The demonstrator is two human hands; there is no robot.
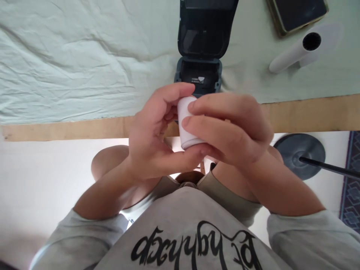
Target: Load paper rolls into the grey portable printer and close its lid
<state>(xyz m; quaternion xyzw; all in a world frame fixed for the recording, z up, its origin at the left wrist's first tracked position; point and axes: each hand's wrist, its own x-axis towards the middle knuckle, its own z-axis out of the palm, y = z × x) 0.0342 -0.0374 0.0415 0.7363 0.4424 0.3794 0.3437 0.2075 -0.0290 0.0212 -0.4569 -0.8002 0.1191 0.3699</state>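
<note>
A small white paper roll (186, 129) is held between both hands, over the front edge of the table. My left hand (152, 138) curls round it from the left, the fingers at its far end and the thumb at its near end. My right hand (230, 125) grips it from the right, two fingertips pressing on its side. Just beyond the hands a dark, small printer (198, 71) stands with its lid (204, 33) swung up and back. Its inner bay shows a white label; its near part is hidden behind my fingers.
On the pale green cloth (84, 60) at the right lies a longer white paper roll (289, 56) with a dark hollow end. Behind it is a phone-like dark device (299, 13). The wooden table edge (309, 114) runs across; a round black base with a pole (299, 155) stands on the floor.
</note>
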